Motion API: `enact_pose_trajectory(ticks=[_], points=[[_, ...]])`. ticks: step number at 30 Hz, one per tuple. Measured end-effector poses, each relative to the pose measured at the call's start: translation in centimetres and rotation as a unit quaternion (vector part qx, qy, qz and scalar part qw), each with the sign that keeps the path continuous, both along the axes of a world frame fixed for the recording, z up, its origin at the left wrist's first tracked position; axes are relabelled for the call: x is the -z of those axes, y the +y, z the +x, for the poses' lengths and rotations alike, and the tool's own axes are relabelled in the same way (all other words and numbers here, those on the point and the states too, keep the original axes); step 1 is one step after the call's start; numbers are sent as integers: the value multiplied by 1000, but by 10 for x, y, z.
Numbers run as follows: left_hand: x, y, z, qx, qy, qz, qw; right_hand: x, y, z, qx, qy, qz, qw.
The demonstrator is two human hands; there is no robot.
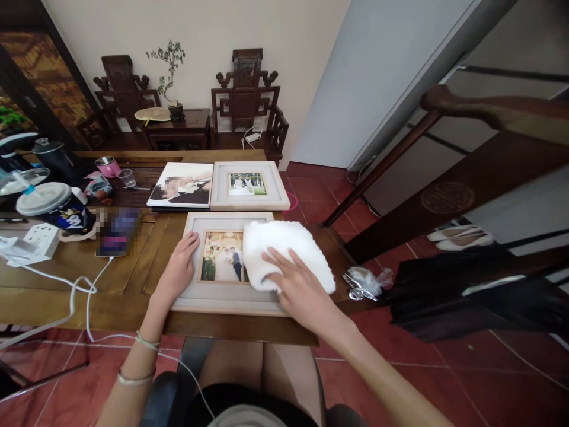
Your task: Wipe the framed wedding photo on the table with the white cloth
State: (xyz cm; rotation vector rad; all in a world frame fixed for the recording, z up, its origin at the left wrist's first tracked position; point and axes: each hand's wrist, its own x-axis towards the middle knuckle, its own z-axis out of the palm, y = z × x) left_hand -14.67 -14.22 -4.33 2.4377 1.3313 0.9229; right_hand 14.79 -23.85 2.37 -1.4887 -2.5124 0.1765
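Note:
A pale wooden picture frame point(224, 302) lies flat on the table in front of me, with a small wedding photo point(217, 258) inside a light grey mat. My left hand point(178, 267) grips the frame's left side, its fingers over the rim. On the frame's right half rests a fluffy white cloth point(306, 252), which covers the right edge of the photo and hangs past the frame. My right hand point(296, 284) holds this cloth down from above, fingers somewhat apart and partly sunk into it.
Behind lie a second framed photo point(282, 187) and a photo album point(182, 185). To the left are a phone point(118, 234), a dark lidded cup point(69, 216), a power strip point(40, 240) and white cables. Crumpled clear plastic point(367, 281) and a wooden chair point(400, 201) are at the right.

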Motion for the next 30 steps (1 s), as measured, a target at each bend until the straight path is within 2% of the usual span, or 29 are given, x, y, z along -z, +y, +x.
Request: enact_pose_trajectory(ticks=[3,6,9,12,15,18,22,26,30], points=[[2,2,0,1,-6,7,1000,-9,-32,6,-34,13,-47,998],[3,3,-1,4,-10,10,1000,-15,-36,17,-54,28,-73,995],[3,3,-1,3,-8,13,1000,-16,-11,23,11,49,-33,998],[2,4,0,1,-7,16,1000,-14,33,16,63,45,50,996],[3,5,0,3,-9,19,1000,-7,75,-2,37,-3,90,995],[6,6,-1,4,-12,29,1000,4,93,-18,13,-66,55,996],[6,5,0,2,-11,18,1000,8,74,-26,-5,-107,27,994],[2,4,1,-1,-6,1,1000,-8,30,-26,-43,-109,-33,993],[-2,3,3,-2,3,-14,1000,-22,-6,-27,-87,-60,-64,992]])
